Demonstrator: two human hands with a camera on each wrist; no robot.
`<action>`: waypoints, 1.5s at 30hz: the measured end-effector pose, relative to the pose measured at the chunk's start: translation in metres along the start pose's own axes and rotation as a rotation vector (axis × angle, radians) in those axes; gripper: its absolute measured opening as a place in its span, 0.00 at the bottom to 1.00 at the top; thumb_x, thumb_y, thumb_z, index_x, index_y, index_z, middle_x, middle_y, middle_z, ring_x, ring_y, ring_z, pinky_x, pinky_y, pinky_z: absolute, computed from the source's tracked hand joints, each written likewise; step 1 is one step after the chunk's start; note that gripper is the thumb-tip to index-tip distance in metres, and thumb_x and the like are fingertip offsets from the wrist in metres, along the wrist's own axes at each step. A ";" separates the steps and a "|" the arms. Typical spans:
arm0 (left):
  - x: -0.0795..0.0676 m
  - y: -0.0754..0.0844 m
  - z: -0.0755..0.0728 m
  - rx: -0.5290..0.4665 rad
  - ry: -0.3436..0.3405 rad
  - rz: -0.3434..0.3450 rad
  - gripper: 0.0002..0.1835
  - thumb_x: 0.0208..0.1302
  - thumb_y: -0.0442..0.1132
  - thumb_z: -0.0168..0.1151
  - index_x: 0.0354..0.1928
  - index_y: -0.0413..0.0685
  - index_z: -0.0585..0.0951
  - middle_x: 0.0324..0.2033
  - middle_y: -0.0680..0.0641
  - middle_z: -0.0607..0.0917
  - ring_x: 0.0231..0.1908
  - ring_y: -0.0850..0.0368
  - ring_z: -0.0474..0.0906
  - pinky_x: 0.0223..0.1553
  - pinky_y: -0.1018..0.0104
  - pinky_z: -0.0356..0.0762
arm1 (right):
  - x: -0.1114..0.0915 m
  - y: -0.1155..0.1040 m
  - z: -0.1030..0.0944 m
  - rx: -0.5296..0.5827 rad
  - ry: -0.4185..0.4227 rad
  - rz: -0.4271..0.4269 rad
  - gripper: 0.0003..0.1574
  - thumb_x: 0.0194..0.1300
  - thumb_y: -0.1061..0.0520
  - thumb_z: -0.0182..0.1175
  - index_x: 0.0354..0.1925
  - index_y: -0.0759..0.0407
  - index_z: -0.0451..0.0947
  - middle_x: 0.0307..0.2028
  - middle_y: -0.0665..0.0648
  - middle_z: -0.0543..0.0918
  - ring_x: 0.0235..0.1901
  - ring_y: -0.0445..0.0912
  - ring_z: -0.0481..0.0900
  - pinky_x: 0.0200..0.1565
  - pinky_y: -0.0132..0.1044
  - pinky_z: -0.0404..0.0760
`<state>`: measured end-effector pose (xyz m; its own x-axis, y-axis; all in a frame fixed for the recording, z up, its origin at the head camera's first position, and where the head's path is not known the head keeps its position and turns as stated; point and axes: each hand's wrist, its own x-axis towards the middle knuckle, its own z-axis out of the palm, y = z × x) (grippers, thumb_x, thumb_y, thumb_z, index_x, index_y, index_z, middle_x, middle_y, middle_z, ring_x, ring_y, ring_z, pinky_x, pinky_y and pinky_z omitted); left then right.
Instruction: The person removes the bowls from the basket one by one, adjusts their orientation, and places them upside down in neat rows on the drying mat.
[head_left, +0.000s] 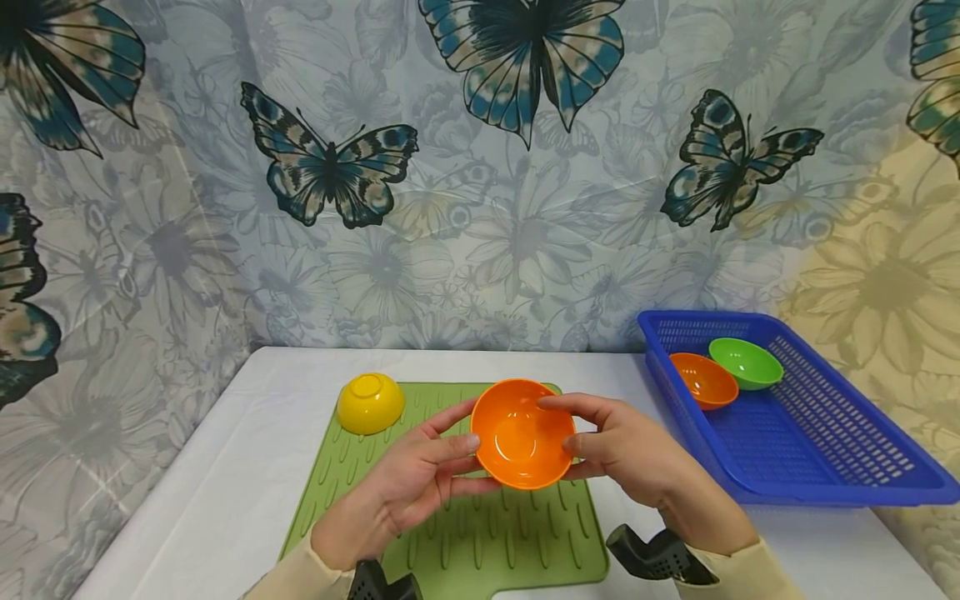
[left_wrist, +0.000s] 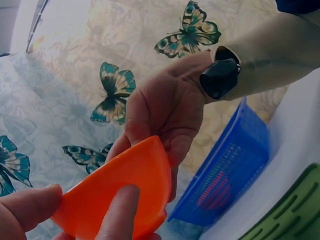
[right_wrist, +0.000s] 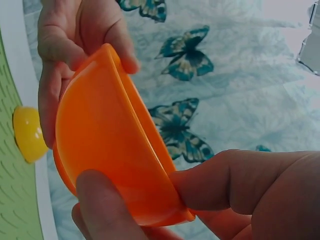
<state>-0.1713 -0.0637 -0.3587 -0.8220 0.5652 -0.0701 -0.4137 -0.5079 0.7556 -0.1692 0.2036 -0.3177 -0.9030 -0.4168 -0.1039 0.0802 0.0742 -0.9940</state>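
Both hands hold one orange bowl above the green mat, its inside turned toward the head camera. The left hand grips its left side, thumb on the rim and fingers behind and below. On the opposite side the right hand pinches the rim, with a finger over the top edge and the thumb at the side. In the right wrist view the bowl's outer wall shows between the two hands. A yellow bowl lies upside down on the mat's far left corner.
The green ridged mat lies on a white-covered table. At the right stands a blue basket holding another orange bowl and a green bowl. A butterfly-patterned cloth hangs behind.
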 end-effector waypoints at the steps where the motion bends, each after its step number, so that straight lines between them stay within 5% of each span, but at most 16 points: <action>1: 0.000 0.000 0.000 0.006 0.000 0.004 0.34 0.70 0.26 0.57 0.76 0.42 0.60 0.64 0.33 0.72 0.53 0.39 0.80 0.49 0.46 0.79 | 0.000 -0.001 -0.001 0.001 -0.008 -0.006 0.32 0.64 0.70 0.57 0.67 0.69 0.69 0.69 0.71 0.59 0.47 0.61 0.82 0.46 0.55 0.83; 6: 0.000 -0.001 0.001 0.053 0.029 0.033 0.35 0.69 0.26 0.59 0.76 0.41 0.60 0.57 0.34 0.79 0.49 0.42 0.82 0.48 0.46 0.80 | -0.008 -0.009 -0.012 -0.031 -0.006 -0.074 0.32 0.74 0.59 0.57 0.71 0.68 0.64 0.70 0.70 0.61 0.56 0.60 0.77 0.50 0.53 0.81; 9: -0.001 -0.001 0.001 0.101 0.065 0.057 0.36 0.68 0.26 0.61 0.75 0.41 0.61 0.52 0.34 0.81 0.47 0.43 0.83 0.47 0.45 0.80 | -0.014 -0.013 -0.026 0.043 -0.040 -0.143 0.31 0.80 0.53 0.48 0.73 0.67 0.62 0.69 0.67 0.66 0.61 0.59 0.75 0.54 0.51 0.79; 13: -0.001 -0.001 0.001 0.173 0.102 0.089 0.35 0.66 0.26 0.63 0.74 0.41 0.64 0.53 0.34 0.78 0.46 0.41 0.83 0.46 0.44 0.81 | -0.016 -0.013 -0.048 0.485 -0.319 -0.177 0.39 0.82 0.42 0.29 0.73 0.68 0.60 0.70 0.65 0.65 0.68 0.60 0.64 0.66 0.54 0.64; 16: -0.001 -0.001 0.001 0.211 0.113 0.108 0.35 0.65 0.26 0.64 0.74 0.41 0.65 0.55 0.33 0.76 0.46 0.41 0.82 0.46 0.44 0.81 | -0.013 -0.007 -0.056 0.791 -0.525 -0.085 0.51 0.78 0.32 0.22 0.73 0.71 0.59 0.72 0.69 0.60 0.72 0.63 0.52 0.70 0.54 0.48; 18: -0.002 -0.001 0.001 0.229 0.117 0.116 0.35 0.65 0.26 0.64 0.73 0.42 0.66 0.56 0.33 0.75 0.47 0.41 0.82 0.46 0.44 0.81 | -0.010 -0.002 -0.056 0.879 -0.577 -0.021 0.56 0.75 0.28 0.24 0.72 0.74 0.58 0.72 0.72 0.58 0.72 0.64 0.48 0.70 0.53 0.43; 23: -0.003 0.000 0.000 0.257 0.117 0.129 0.35 0.65 0.26 0.64 0.73 0.42 0.66 0.58 0.33 0.73 0.48 0.40 0.82 0.46 0.44 0.81 | -0.002 0.011 -0.050 0.910 -0.582 0.070 0.61 0.73 0.24 0.30 0.70 0.80 0.56 0.69 0.78 0.58 0.72 0.67 0.48 0.70 0.53 0.42; 35: -0.004 -0.003 0.005 0.408 0.140 0.231 0.32 0.62 0.23 0.64 0.69 0.43 0.73 0.63 0.36 0.73 0.58 0.40 0.74 0.45 0.47 0.82 | 0.010 0.028 -0.045 0.873 -0.617 0.103 0.64 0.72 0.23 0.27 0.72 0.80 0.51 0.70 0.78 0.57 0.72 0.66 0.46 0.71 0.53 0.43; 45: -0.007 -0.007 0.003 0.824 0.162 0.420 0.29 0.57 0.25 0.69 0.62 0.48 0.81 0.66 0.47 0.73 0.60 0.47 0.75 0.47 0.60 0.82 | 0.014 0.031 -0.042 0.869 -0.597 0.115 0.64 0.71 0.22 0.27 0.71 0.79 0.55 0.69 0.77 0.58 0.72 0.67 0.48 0.71 0.54 0.46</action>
<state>-0.1620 -0.0623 -0.3616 -0.9110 0.3116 0.2701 0.2860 0.0057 0.9582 -0.1968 0.2381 -0.3482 -0.5359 -0.8435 0.0360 0.6395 -0.4334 -0.6350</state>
